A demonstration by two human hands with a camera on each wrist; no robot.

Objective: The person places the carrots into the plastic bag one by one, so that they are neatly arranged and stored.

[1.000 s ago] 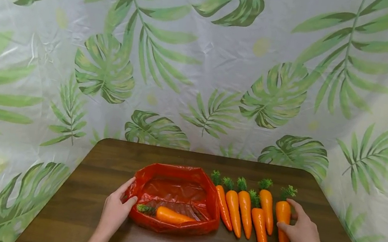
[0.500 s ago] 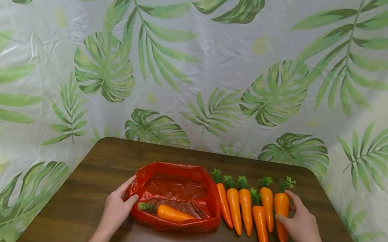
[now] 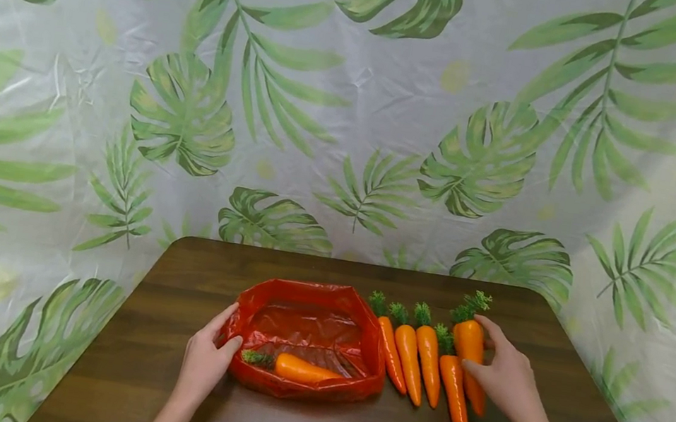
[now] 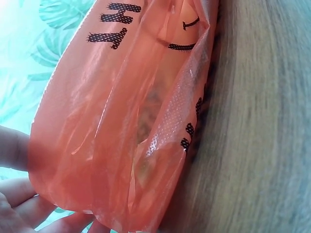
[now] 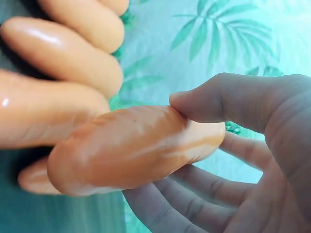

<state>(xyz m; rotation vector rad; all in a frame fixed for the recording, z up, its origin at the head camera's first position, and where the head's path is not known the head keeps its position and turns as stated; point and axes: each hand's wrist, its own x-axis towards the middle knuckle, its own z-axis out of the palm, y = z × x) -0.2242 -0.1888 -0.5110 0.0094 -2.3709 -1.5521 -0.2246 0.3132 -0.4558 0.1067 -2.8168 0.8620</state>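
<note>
A red plastic bag lies with its mouth spread wide, and one carrot with a green tuft rests inside it. My left hand holds the bag by its left edge; in the left wrist view, fingers touch the printed plastic. Raised just above the row, another carrot is gripped between the thumb and fingers of my right hand. This held carrot partly covers a carrot lying beneath it in the head view.
Several carrots with green tops lie side by side on the dark wooden table, between the bag and my right hand. A leaf-patterned sheet hangs behind the table.
My right hand has lifted the rightmost carrot and carried it left, over its neighbour. The left hand and the bag have stayed in place.
</note>
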